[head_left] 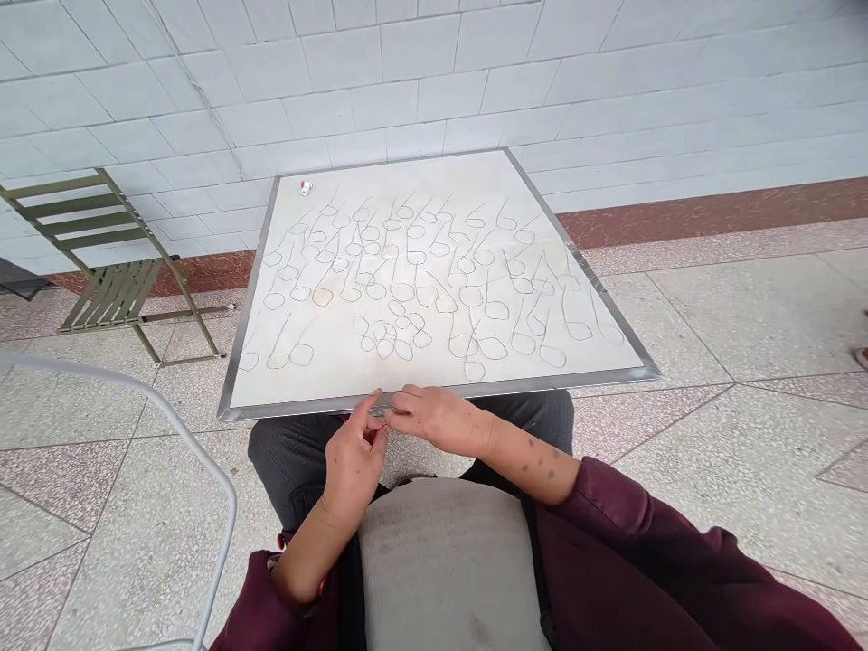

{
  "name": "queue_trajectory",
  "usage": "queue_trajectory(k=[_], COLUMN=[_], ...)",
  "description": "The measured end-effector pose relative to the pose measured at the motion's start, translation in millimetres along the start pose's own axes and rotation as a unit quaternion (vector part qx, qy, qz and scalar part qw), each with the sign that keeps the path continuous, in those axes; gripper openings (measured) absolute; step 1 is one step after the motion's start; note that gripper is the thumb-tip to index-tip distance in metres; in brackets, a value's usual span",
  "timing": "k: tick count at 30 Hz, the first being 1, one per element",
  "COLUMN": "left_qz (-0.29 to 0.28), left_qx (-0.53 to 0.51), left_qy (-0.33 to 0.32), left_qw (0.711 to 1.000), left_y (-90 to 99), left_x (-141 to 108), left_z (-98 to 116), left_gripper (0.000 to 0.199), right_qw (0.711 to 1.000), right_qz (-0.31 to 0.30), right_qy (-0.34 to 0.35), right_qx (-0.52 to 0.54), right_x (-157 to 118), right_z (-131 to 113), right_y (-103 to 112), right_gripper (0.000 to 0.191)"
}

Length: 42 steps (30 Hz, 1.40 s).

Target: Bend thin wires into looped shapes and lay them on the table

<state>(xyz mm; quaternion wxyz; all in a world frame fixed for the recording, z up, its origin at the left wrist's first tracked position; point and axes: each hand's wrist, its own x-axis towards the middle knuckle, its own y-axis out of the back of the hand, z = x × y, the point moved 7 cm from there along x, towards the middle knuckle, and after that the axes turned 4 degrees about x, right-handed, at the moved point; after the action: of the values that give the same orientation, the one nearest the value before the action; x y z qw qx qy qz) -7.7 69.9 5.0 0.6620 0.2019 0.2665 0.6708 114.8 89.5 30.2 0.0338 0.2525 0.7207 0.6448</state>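
My left hand (354, 459) is at the front edge of a white table (325, 375), thumb and fingers pinched together. Against its fingertips, my right hand (438, 418) is closed too, its fingers curled and the back of the hand upward. Whatever lies between the fingertips is too small and covered to make out. On the tabletop just beyond lie many thin wire loops with straight tails, such as one wire loop (493, 359) at the right. Closer to the middle front sits a small cluster of rounded wire pieces (385, 340) without long tails.
A small white and red object (306, 188) stands at the table's far left corner. The table's far side is close to a tiled wall (420, 54). To the left are a green folding chair (122, 271) and a pale curved metal tube (223, 488).
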Motion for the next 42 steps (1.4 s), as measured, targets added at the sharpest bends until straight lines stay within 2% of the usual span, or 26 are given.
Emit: queue_trajectory(k=[6,12,15,21,23,24,26,29,31,33,35,42], left_qz=[0.015,0.029,0.033,0.001,0.006,0.011,0.019,0.025,0.024,0.017,0.007,-0.027], left_qx=[0.031,0.029,0.011,-0.07,-0.104,-0.124,-0.17,-0.227,-0.248,-0.263,-0.277,-0.287], left_qy=[-0.043,-0.039,-0.028,0.009,0.015,0.019,0.03,0.046,0.046,0.047,0.052,0.062], left_qw=[0.998,0.998,0.999,0.998,0.994,0.992,0.985,0.972,0.967,0.964,0.959,0.956], left_y=[1.5,5.7,7.6,3.9,4.2,4.8,5.5,6.0,5.7,4.0,1.2,-7.8], left_x=[0,-1,0,1,0,0,0,1,2,2,2,1], left_z=[7,8,4,-5,-5,-5,-5,-5,-5,-6,-7,-7], left_gripper=[0.046,0.05,0.052,0.057,0.056,0.056,0.059,0.063,0.063,0.063,0.063,0.056], right_qw=[1.0,0.999,0.999,0.999,0.998,0.997,0.979,0.909,0.875,0.864,0.87,0.921], right_qz=[-0.016,-0.014,-0.014,-0.02,-0.008,0.012,0.077,0.163,0.182,0.19,0.197,0.205], right_qy=[0.02,0.029,0.036,0.037,0.018,-0.012,-0.107,-0.237,-0.267,-0.275,-0.272,-0.225], right_qx=[-0.004,0.017,0.028,0.026,0.051,0.075,0.154,0.301,0.362,0.376,0.362,0.243], right_x=[3,8,9,10,10,10,8,0,-3,-3,-3,1], right_z=[-3,-6,-7,-7,-6,-2,10,27,28,25,20,5], right_y=[-2,0,2,5,6,7,8,-1,-9,-13,-14,-15], right_gripper=[0.019,0.017,0.017,0.019,0.022,0.024,0.029,0.03,0.021,0.01,0.012,0.031])
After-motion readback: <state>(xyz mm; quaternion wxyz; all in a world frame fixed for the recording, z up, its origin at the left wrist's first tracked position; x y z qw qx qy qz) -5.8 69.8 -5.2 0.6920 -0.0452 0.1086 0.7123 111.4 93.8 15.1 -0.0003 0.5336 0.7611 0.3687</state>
